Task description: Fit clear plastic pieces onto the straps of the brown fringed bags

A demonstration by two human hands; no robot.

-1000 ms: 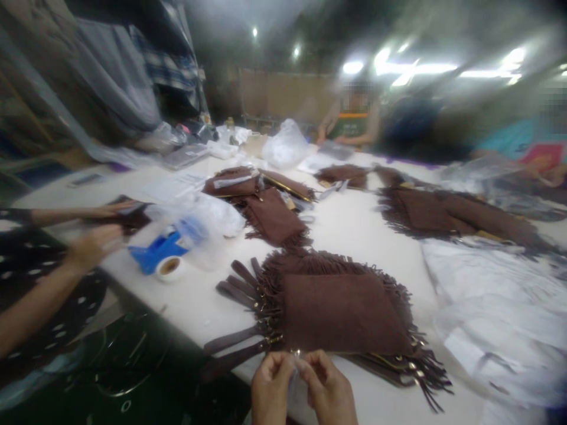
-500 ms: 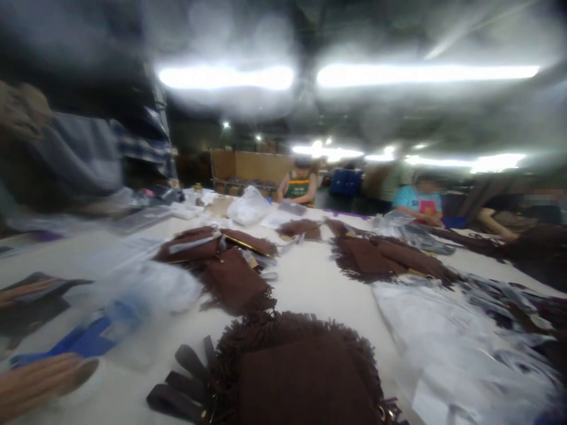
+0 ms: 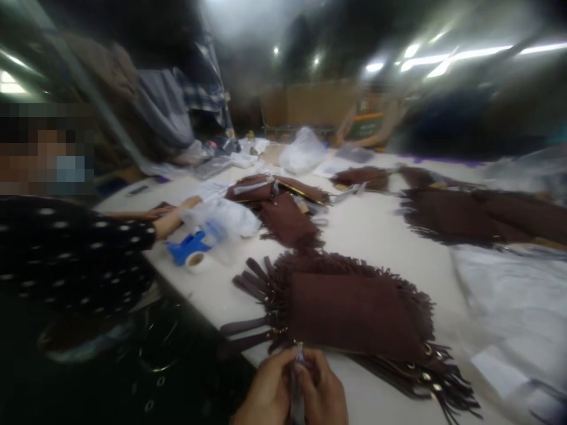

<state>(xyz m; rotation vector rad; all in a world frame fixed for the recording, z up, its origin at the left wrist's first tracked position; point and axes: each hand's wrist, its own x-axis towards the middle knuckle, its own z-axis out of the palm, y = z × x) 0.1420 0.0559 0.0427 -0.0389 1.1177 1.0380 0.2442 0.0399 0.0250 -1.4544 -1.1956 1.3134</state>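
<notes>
A stack of dark brown fringed pouches (image 3: pixel 349 307) lies on the white table in front of me, with wrist straps on its left side and brass-coloured rings at its lower right. Just at its near edge, my left hand (image 3: pixel 266 389) and my right hand (image 3: pixel 325 389) come together, fingers closed in a pinch. Between them runs a thin greyish strip (image 3: pixel 296 398) with a shiny metal bit at its top end. Whether the strip is joined to the top pouch cannot be made out.
More brown fringed pouches (image 3: pixel 287 218) lie farther back and to the right. A blue tape dispenser (image 3: pixel 188 247), a white tape roll (image 3: pixel 198 261) and clear plastic bags (image 3: pixel 234 218) lie on the left, near a co-worker's polka-dot sleeve (image 3: pixel 88 236). White plastic (image 3: pixel 509 289) covers the right.
The view has swung left and down. Both my hands now show at the bottom, pinching the strip. The co-worker on the left has come into view, reaching over the table.
</notes>
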